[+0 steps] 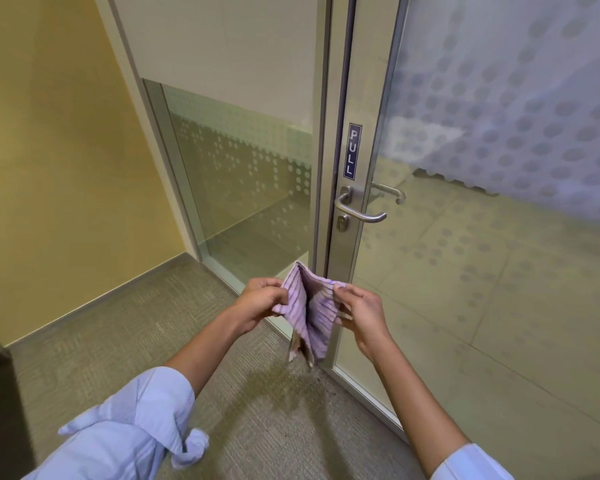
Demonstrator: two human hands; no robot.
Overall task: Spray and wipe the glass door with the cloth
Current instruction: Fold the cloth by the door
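Head view, cloth: I am holding the striped lilac cloth in front of me, low before the door frame, partly folded, its lower corner hanging free.
Head view, left hand: my left hand is pinching the cloth's left edge between thumb and curled fingers.
Head view, right hand: my right hand is gripping the right edge, fingers curled round the fabric.
Head view, glass door: it is standing closed just beyond the cloth, its handle under the PULL sign; the upper pane is frosted with dots.
Head view, spray bottle: I am not seeing one.
Step in hand (judged): I am squaring the cloth into a flat pad; keeping edges aligned and a clean face outward should be giving even, streak-free contact.
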